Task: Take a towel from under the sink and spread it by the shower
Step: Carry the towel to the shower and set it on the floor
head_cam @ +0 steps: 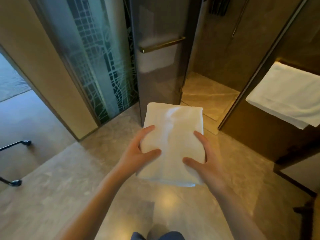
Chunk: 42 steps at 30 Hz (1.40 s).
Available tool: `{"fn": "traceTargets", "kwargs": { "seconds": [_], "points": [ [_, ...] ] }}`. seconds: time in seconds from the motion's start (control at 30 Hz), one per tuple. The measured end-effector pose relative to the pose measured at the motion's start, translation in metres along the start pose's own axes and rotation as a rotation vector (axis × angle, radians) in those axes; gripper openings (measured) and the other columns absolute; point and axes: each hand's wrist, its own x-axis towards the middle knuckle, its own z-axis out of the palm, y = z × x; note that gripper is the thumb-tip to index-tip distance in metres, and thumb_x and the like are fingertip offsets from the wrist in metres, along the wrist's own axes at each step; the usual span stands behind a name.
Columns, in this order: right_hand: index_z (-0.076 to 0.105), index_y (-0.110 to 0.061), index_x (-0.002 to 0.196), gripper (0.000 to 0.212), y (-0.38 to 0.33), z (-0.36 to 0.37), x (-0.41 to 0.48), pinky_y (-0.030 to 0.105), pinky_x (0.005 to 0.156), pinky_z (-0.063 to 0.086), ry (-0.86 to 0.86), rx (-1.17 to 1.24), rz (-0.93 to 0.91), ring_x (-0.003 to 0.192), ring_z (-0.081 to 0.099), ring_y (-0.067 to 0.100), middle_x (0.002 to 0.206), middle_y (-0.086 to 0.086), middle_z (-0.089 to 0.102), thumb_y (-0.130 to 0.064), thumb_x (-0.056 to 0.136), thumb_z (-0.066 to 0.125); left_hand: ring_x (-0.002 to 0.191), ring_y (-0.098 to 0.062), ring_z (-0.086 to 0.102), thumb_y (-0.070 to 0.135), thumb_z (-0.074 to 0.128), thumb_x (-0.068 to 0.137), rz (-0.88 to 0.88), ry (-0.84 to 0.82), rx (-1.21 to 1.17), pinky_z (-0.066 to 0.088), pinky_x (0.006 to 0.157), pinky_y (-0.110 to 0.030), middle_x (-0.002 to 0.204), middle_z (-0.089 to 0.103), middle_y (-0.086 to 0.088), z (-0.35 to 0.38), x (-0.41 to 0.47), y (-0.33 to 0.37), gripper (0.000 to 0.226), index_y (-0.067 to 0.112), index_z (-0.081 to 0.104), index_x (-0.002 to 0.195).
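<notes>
A folded white towel [173, 134] is held flat in front of me, above the tiled floor. My left hand [138, 153] grips its near left edge, thumb on top. My right hand [204, 161] grips its near right edge the same way. The towel is still folded into a thick rectangle. Straight ahead is the shower [207, 80], its glass door [159, 70] swung open toward me, with a brass handle [161, 45] across it. The shower floor lies just beyond the towel's far edge.
Another white towel [285, 96] hangs on a rail at the right, over a dark wall. A patterned glass panel [103, 66] stands left of the shower door. Black legs with casters [17, 182] sit at the far left. Beige marble floor [69, 196] stretches below me.
</notes>
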Motion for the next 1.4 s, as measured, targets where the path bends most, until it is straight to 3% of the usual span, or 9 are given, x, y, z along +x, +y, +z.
{"fn": "traceTargets", "kwargs": {
  "seconds": [0.33, 0.43, 0.6, 0.73, 0.87, 1.0, 1.17, 1.33, 1.4],
  "points": [
    [0.04, -0.051, 0.134, 0.079, 0.005, 0.05, 0.037, 0.009, 0.067, 0.052, -0.002, 0.025, 0.027, 0.099, 0.051, -0.017, 0.117, -0.044, 0.043, -0.017, 0.075, 0.081, 0.108, -0.008, 0.053, 0.041, 0.076, 0.072, -0.019, -0.045, -0.024, 0.056, 0.074, -0.027, 0.123, 0.042, 0.032, -0.05, 0.034, -0.022, 0.074, 0.061, 0.035, 0.131],
    [0.04, -0.051, 0.134, 0.079, 0.007, 0.085, 0.055, 0.011, 0.068, 0.053, 0.048, 0.035, 0.03, 0.099, 0.052, -0.015, 0.118, -0.041, 0.043, -0.016, 0.076, 0.081, 0.107, -0.002, 0.052, 0.038, 0.076, 0.075, 0.015, -0.094, 0.013, 0.054, 0.072, -0.023, 0.116, 0.041, 0.044, -0.084, 0.062, -0.03, 0.072, 0.062, 0.036, 0.13],
    [0.041, -0.053, 0.134, 0.08, 0.004, 0.162, 0.088, 0.018, 0.07, 0.056, 0.185, 0.053, 0.036, 0.099, 0.055, -0.01, 0.119, -0.037, 0.047, -0.013, 0.075, 0.08, 0.105, 0.002, 0.054, 0.042, 0.076, 0.068, 0.049, -0.22, 0.031, 0.053, 0.079, -0.028, 0.124, 0.045, 0.032, -0.158, 0.115, -0.047, 0.075, 0.063, 0.037, 0.128],
    [0.042, -0.054, 0.132, 0.081, -0.005, 0.216, 0.107, 0.019, 0.069, 0.056, 0.284, 0.082, 0.066, 0.1, 0.058, -0.003, 0.12, -0.027, 0.053, -0.013, 0.075, 0.08, 0.096, 0.012, 0.055, 0.04, 0.078, 0.07, 0.061, -0.298, 0.073, 0.051, 0.07, -0.019, 0.112, 0.045, 0.045, -0.212, 0.154, -0.051, 0.075, 0.064, 0.037, 0.128],
    [0.042, -0.054, 0.133, 0.081, -0.012, 0.243, 0.127, 0.02, 0.069, 0.056, 0.343, 0.105, 0.078, 0.097, 0.059, -0.001, 0.125, -0.015, 0.052, -0.009, 0.076, 0.079, 0.095, 0.01, 0.058, 0.042, 0.078, 0.067, 0.065, -0.392, 0.037, 0.052, 0.069, -0.02, 0.114, 0.051, 0.04, -0.239, 0.19, -0.051, 0.073, 0.063, 0.042, 0.126],
    [0.042, -0.053, 0.132, 0.079, -0.014, 0.243, 0.147, 0.019, 0.066, 0.056, 0.386, 0.092, 0.115, 0.092, 0.059, -0.003, 0.121, -0.016, 0.052, -0.008, 0.078, 0.077, 0.098, 0.008, 0.059, 0.039, 0.078, 0.066, 0.074, -0.448, -0.016, 0.054, 0.072, -0.022, 0.115, 0.053, 0.037, -0.234, 0.22, -0.051, 0.072, 0.058, 0.046, 0.127],
    [0.043, -0.051, 0.132, 0.08, 0.0, 0.217, 0.186, 0.014, 0.065, 0.053, 0.431, 0.044, 0.138, 0.091, 0.059, -0.008, 0.102, -0.036, 0.054, -0.005, 0.077, 0.077, 0.101, 0.007, 0.059, 0.04, 0.078, 0.063, 0.076, -0.476, -0.022, 0.055, 0.08, -0.028, 0.116, 0.053, 0.04, -0.205, 0.268, -0.05, 0.072, 0.056, 0.048, 0.127],
    [0.039, -0.057, 0.132, 0.081, 0.013, 0.164, 0.252, 0.003, 0.062, 0.047, 0.424, -0.028, 0.128, 0.097, 0.047, -0.021, 0.109, -0.048, 0.041, -0.019, 0.074, 0.08, 0.096, 0.009, 0.059, 0.042, 0.077, 0.062, 0.1, -0.465, -0.012, 0.054, 0.07, -0.017, 0.111, 0.054, 0.04, -0.161, 0.337, -0.038, 0.073, 0.055, 0.047, 0.127],
    [0.036, -0.061, 0.131, 0.081, 0.014, 0.134, 0.283, 0.005, 0.06, 0.049, 0.416, -0.067, 0.126, 0.103, 0.043, -0.021, 0.115, -0.048, 0.037, -0.025, 0.073, 0.08, 0.096, 0.009, 0.059, 0.036, 0.077, 0.065, 0.098, -0.454, -0.033, 0.053, 0.069, -0.015, 0.11, 0.055, 0.038, -0.137, 0.367, -0.028, 0.071, 0.054, 0.048, 0.127]
  ]
}}
